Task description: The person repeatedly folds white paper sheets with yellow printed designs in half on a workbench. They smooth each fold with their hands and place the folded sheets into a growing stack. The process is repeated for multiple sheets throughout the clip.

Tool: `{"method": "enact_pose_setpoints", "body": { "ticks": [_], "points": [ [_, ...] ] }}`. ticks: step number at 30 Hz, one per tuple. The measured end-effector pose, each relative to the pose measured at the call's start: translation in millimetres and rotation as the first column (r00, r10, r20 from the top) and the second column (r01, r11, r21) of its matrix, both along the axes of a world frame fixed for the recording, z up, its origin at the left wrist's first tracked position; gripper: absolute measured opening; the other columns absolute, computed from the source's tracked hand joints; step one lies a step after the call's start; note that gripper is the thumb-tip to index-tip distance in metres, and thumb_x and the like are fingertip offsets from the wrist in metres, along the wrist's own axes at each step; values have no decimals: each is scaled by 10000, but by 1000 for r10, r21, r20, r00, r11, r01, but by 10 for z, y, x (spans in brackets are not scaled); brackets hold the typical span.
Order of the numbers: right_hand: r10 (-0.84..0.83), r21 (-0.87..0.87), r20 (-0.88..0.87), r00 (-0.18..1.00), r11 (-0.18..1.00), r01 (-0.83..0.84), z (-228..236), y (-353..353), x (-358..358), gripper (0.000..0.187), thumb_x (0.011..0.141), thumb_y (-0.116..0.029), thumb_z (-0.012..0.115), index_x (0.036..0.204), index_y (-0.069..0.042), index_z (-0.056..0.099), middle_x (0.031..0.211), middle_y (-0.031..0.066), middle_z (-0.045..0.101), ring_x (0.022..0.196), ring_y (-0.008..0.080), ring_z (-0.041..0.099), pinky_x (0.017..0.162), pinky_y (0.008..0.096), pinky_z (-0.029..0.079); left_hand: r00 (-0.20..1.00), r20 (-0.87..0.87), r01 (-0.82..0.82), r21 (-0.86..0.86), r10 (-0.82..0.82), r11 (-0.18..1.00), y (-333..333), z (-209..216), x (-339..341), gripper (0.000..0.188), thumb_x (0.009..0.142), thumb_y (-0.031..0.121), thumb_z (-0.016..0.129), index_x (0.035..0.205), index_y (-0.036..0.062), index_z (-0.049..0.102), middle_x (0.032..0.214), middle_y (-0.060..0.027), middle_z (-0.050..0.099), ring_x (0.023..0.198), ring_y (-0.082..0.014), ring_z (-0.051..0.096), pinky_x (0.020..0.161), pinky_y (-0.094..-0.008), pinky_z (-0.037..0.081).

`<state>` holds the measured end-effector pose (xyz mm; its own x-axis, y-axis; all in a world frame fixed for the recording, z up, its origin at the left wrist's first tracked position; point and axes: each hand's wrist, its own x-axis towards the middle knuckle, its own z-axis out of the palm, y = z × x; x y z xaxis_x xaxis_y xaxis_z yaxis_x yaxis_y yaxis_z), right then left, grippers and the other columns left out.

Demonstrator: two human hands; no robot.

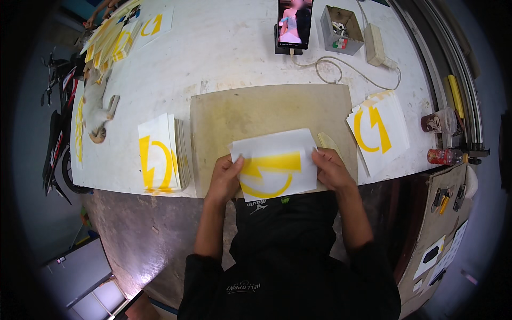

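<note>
Between my two hands is a white sheet (306, 184) with a yellow printed shape, held above the near part of a brownish-grey board (266, 106). My left hand (226, 173) pinches its left edge, thumb on top. Gripping the opposite edge is my right hand (329, 168), also with the thumb over the sheet. To the left of the board stands a thick stack of similar printed sheets (159, 160). More such sheets (376, 130) lie fanned out on the right. A small pale yellowish piece (327, 143) rests on the board beside my right hand, partly hidden.
A cat (101, 109) lies on the white table (234, 48) at the left. Behind it are piled yellow-printed sheets (109, 45) and another person's hand (101, 10). Far right hold a phone (295, 24), grey box (342, 32), power strip (375, 45), cup (440, 122) and red bottle (444, 156).
</note>
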<state>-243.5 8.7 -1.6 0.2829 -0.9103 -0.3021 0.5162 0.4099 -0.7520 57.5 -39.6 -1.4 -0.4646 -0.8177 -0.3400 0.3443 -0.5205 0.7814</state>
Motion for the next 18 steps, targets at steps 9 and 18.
{"method": "enact_pose_setpoints", "body": {
  "ticks": [9, 18],
  "points": [
    [-80, -226, -531, 844, 973, -50, -46, -7, -10, 359, 898, -28, 810, 1230, 28, 687, 1060, 52, 747, 951, 94, 671, 858, 280, 545, 995, 94, 49, -352, -17, 935, -89, 158, -101, 797, 864, 74, 841, 1519, -10, 395, 1411, -148, 616, 1321, -201, 579, 1138, -380, 444],
    [-180, -134, -567, 804, 983, 125, -5, -213, 124, 209, 947, -55, 779, 1101, 41, 675, 856, 21, 724, 713, 15, 581, 650, 189, 458, 688, 390, -214, -697, 612, 684, 166, -54, -268, 779, 832, -13, 845, 1468, 3, 394, 1213, -193, 702, 1145, -215, 673, 995, -394, 535]
  ]
}}
